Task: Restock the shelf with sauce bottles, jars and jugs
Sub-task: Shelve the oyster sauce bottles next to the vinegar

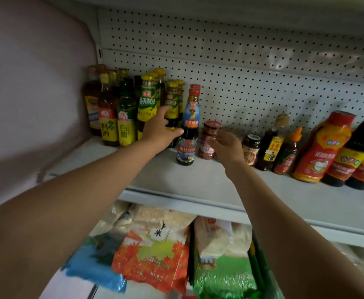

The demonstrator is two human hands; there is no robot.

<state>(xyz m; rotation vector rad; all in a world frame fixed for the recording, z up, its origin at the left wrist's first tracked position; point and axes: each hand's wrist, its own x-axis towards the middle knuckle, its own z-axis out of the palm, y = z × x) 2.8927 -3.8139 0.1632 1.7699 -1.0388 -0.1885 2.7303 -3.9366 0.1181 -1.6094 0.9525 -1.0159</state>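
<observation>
A dark bottle [172, 117] was held by the left hand [159, 130] and a red jar [209, 141] was pinched by the right hand [228, 147], likely so both could be lined up neatly on the shelf [220, 190].

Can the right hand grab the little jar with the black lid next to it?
Probably yes. The right hand is at the red-lidded jar, and the black-lidded jar stands right beside it on the shelf, with nothing in front of it.

Below the hands, on the lower level, lie packed bags: an orange leaf-patterned rice bag [153, 253], a green bag [222, 275] to its right, and a blue bag [95, 264] to its left. Behind the hands stands a white pegboard [230, 67].
</observation>
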